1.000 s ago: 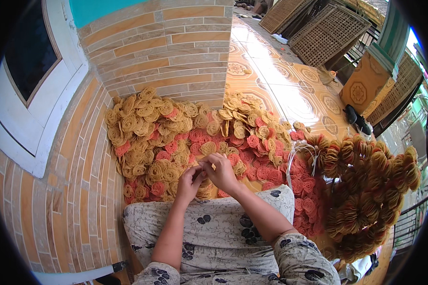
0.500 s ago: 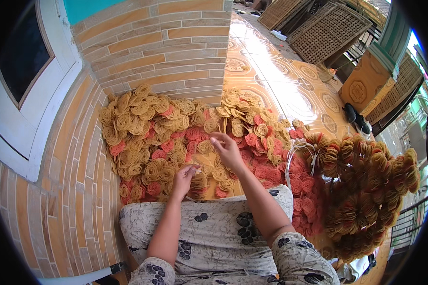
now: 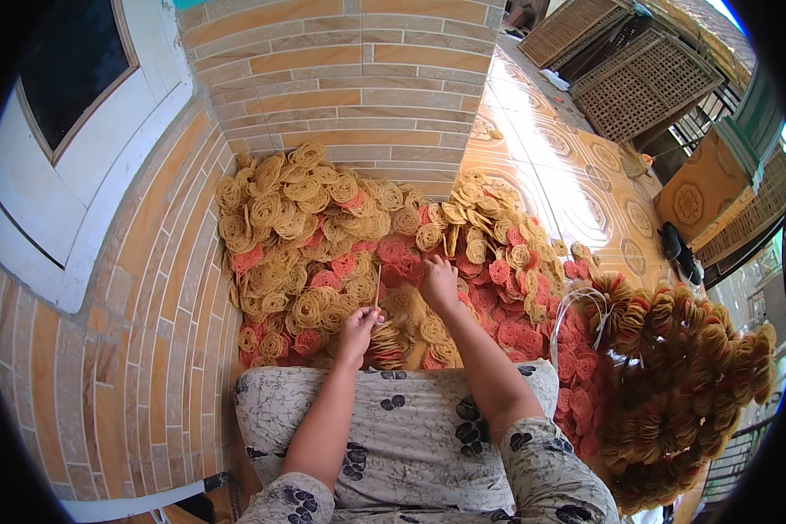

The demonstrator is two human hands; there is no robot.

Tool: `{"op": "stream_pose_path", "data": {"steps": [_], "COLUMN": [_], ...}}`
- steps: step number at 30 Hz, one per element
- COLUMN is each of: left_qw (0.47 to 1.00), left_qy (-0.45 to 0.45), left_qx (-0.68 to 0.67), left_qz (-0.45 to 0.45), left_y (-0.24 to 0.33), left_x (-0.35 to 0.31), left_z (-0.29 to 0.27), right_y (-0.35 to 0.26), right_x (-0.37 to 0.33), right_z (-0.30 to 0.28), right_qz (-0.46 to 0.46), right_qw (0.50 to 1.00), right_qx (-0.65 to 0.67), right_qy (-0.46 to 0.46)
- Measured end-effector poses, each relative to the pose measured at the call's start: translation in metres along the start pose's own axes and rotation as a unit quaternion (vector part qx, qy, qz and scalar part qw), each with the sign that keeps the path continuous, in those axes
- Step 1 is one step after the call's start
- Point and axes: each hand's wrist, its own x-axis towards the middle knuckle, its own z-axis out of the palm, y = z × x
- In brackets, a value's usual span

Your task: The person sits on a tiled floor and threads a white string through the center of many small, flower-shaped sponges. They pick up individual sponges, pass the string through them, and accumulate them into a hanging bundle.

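My left hand (image 3: 356, 334) is closed around a thin, light stick (image 3: 378, 286) that points upward, just above my lap. Below and beside it hangs a tight row of tan swirled crackers (image 3: 386, 348), seen edge-on. My right hand (image 3: 439, 284) is bent down over the pile with its fingers curled together, right beside some pink swirled crackers (image 3: 399, 253). Its fingertips are partly hidden, so what they pinch does not show. Loose tan crackers (image 3: 316, 307), round and lacy, lie heaped ahead of both hands.
A brick-patterned wall (image 3: 349, 96) and a white door (image 3: 105, 113) close in the left and front. Right of my lap lie bunches of strung crackers (image 3: 664, 393) and a loop of white string (image 3: 561, 319). Dark shoes (image 3: 679, 253) and woven racks (image 3: 644, 85) stand farther right.
The right hand has gone from raised in the air down to the pink crackers, moving rightward. The whole view has shifted, so the scene sits farther right. The left hand keeps its hold.
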Motion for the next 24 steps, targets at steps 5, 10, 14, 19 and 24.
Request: {"op": "stream_pose_path", "data": {"steps": [5, 10, 14, 19, 24], "left_qw": [0.998, 0.998, 0.998, 0.999, 0.999], "left_qy": [-0.026, -0.029, -0.033, -0.030, -0.028], "left_qx": [0.050, 0.051, 0.048, 0.045, 0.023], "left_qz": [0.000, 0.003, 0.003, -0.006, -0.022], "left_y": [-0.001, 0.002, 0.002, 0.001, 0.000], "left_x": [0.003, 0.000, -0.001, 0.001, 0.002], "left_z": [0.002, 0.003, 0.006, 0.003, 0.002], "right_y": [-0.020, -0.015, -0.010, -0.019, -0.014], "right_x": [-0.002, -0.003, -0.001, -0.007, -0.001], "right_z": [-0.001, -0.014, -0.027, -0.039, -0.048], "right_qz": [-0.085, 0.064, 0.095, 0.084, 0.044], "right_qw": [0.995, 0.965, 0.899, 0.841, 0.818], "right_qx": [-0.057, 0.253, 0.419, 0.523, 0.554], "right_qy": [0.016, -0.024, -0.082, -0.113, -0.151]}}
